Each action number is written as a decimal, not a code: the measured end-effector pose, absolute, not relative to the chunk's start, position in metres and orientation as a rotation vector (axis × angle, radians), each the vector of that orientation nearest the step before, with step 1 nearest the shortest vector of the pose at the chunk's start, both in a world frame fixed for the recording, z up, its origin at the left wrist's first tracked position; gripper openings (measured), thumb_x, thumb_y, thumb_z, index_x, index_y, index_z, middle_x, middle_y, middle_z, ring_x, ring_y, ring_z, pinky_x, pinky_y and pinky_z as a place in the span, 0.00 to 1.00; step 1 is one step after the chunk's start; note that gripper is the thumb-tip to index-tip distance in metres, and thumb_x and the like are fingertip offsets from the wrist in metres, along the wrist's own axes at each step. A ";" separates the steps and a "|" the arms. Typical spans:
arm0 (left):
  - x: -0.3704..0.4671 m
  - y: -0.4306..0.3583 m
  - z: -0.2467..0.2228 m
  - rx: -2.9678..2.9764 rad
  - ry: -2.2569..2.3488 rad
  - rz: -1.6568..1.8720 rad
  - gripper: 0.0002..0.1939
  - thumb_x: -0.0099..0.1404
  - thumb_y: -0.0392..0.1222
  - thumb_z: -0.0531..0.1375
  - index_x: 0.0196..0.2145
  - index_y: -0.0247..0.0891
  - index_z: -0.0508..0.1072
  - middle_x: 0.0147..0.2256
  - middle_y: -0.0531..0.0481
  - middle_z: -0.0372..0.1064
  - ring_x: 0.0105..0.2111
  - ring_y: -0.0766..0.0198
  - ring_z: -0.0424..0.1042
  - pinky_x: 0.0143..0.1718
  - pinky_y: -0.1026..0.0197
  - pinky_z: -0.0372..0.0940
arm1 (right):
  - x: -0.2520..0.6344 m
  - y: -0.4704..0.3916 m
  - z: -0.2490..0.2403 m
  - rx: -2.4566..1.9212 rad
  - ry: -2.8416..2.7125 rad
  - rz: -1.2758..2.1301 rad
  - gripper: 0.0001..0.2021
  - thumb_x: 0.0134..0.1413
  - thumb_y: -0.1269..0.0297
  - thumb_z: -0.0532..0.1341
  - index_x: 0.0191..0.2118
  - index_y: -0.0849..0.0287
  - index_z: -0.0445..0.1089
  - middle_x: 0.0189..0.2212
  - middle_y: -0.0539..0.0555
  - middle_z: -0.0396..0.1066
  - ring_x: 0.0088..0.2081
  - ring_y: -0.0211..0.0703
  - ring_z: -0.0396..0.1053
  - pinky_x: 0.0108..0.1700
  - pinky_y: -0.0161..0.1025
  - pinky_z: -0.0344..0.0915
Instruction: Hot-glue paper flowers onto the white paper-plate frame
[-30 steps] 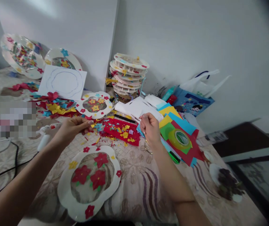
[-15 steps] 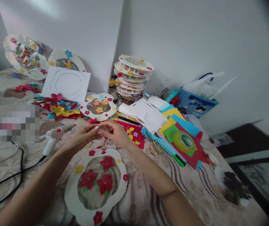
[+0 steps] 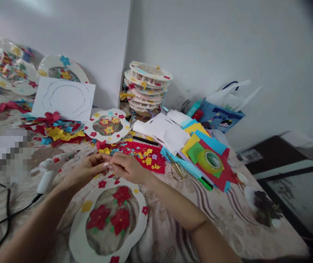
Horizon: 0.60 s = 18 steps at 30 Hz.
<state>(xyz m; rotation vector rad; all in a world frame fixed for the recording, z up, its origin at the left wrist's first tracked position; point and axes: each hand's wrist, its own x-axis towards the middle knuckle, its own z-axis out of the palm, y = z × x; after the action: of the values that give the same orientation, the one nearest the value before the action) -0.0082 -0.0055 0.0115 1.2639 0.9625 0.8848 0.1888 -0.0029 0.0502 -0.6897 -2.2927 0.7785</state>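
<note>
My left hand (image 3: 90,168) and my right hand (image 3: 127,167) meet fingertip to fingertip above the far edge of a scalloped white ring (image 3: 77,233). Both are closed in a pinch, and whatever sits between the fingers is hidden or too small to name. Clear film seems to fill the ring's middle, bearing red paper flowers (image 3: 120,220) with green bits. Small red and yellow paper shapes dot its rim. Just beyond my hands lies a red sheet (image 3: 159,166) scattered with small yellow flowers (image 3: 148,161). Left of my left hand is a white glue gun (image 3: 46,179) with a black cord.
Behind stand a smaller decorated ring (image 3: 89,126), a white card with drawn outlines (image 3: 66,100) and a tiered stack of rings (image 3: 148,86). To the right lie gold-handled scissors (image 3: 178,171), coloured paper (image 3: 225,171), a tape roll (image 3: 210,160), a green marker (image 3: 206,183) and a blue bag (image 3: 221,115).
The view has shifted, so most things sit further left. My hands remain together and have come slightly nearer the ring, the right fingers now more curled.
</note>
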 end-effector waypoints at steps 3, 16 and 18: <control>-0.004 -0.007 0.015 1.325 1.039 0.937 0.15 0.53 0.53 0.63 0.27 0.37 0.71 0.22 0.53 0.67 0.20 0.70 0.63 0.22 0.67 0.61 | 0.199 0.002 0.059 -0.751 -2.077 0.788 0.16 0.63 0.58 0.49 0.24 0.55 0.58 0.22 0.49 0.60 0.26 0.37 0.62 0.32 0.35 0.64; 0.003 -0.005 0.013 1.539 1.239 0.928 0.17 0.53 0.56 0.62 0.27 0.36 0.75 0.23 0.49 0.72 0.21 0.66 0.67 0.23 0.64 0.65 | 0.273 0.042 0.090 -1.038 -1.567 0.633 0.17 0.59 0.50 0.54 0.27 0.57 0.65 0.16 0.45 0.58 0.17 0.31 0.57 0.21 0.31 0.55; 0.003 -0.005 0.009 1.528 1.253 0.907 0.18 0.51 0.56 0.63 0.27 0.36 0.75 0.22 0.49 0.72 0.20 0.67 0.66 0.22 0.65 0.64 | 0.280 0.045 0.090 -1.092 -1.679 0.552 0.16 0.59 0.52 0.55 0.27 0.57 0.66 0.18 0.46 0.60 0.19 0.33 0.58 0.24 0.32 0.56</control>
<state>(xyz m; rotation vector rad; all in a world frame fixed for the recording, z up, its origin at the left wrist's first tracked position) 0.0034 -0.0049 0.0092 1.5279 1.2528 0.9066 0.2798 0.0451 0.0899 -1.0922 -1.6790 0.5518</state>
